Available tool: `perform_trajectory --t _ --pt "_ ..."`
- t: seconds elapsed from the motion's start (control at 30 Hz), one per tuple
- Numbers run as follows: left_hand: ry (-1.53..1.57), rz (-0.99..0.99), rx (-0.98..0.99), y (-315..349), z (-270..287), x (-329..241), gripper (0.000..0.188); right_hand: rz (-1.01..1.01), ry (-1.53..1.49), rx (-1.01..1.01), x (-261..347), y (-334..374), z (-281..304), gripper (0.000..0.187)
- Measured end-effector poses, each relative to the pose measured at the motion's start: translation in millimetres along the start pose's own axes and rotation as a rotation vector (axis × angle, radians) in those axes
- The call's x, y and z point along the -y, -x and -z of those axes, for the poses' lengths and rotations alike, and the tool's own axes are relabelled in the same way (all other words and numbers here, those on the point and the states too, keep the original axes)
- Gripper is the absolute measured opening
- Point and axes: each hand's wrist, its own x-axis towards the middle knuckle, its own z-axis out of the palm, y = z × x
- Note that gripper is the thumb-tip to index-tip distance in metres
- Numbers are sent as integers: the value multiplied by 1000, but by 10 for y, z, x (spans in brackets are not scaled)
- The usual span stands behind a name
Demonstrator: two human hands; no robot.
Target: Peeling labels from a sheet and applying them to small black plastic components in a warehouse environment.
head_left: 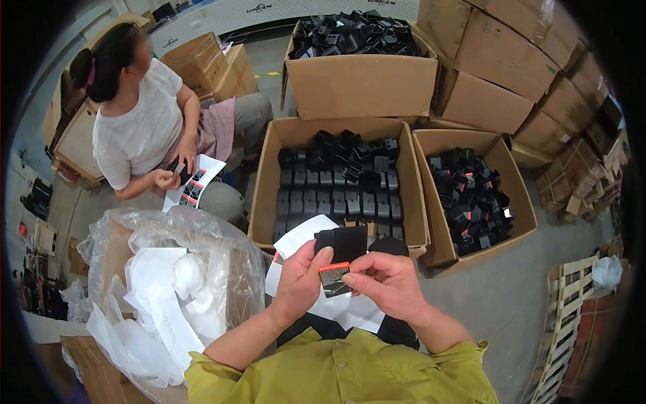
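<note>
In front of my lap, my left hand [301, 279] is closed around a black plastic part [350, 242], the thumb on its near face. A small label [332, 274] with a red band and dark lower area lies against that part. My right hand [389, 281] has thumb and forefinger pinched at the label's right edge; whether the label is fully stuck down I cannot tell. White sheets [348, 311] rest across my lap under both hands, with one more sheet [303, 234] to the left of the part.
Straight ahead, an open carton [340, 126] holds rows of black parts. Another carton [363, 84] stands behind it, and a third [515, 225] with red-labelled parts at right. A plastic-lined box [232, 249] of white paper sits left. A seated co-worker [138, 121] holds a label sheet [202, 178].
</note>
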Motion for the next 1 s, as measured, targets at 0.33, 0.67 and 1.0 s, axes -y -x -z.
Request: perform_trajectory --t 0.33,0.67,1.0 --pt "-206 -133 101 85 45 65 28 -56 98 -294 -94 21 76 6" --pt "-75 -69 66 132 82 212 28 -83 137 -342 -91 40 16 12" --pt "-97 -85 54 145 75 207 28 -78 144 -345 -95 20 -14 10"
